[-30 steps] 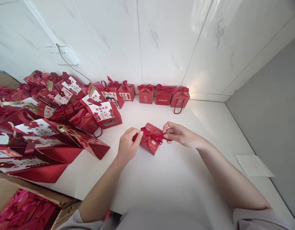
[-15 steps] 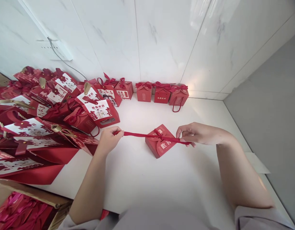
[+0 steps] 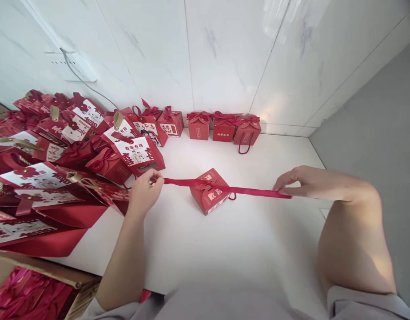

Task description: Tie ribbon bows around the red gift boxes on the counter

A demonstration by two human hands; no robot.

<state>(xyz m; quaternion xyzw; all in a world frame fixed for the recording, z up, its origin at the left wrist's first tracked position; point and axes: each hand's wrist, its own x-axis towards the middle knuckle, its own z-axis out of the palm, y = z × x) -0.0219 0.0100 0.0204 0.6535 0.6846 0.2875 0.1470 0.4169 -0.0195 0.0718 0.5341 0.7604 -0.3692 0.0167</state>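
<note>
From where I stand, a small red box [image 3: 205, 202] sits on the white table [image 3: 224, 258], its top flaps folded down. A red ribbon [image 3: 254, 192] runs across it, nearly straight. Left of the box, the left hand [image 3: 146, 191] pinches one end; right of it, the right hand [image 3: 304, 184] pinches near the other. So the box looks closed, its ribbon without a bow; whether there's a knot, I can't tell. Three boxes [image 3: 224, 131] behind it have ribbons on top.
</note>
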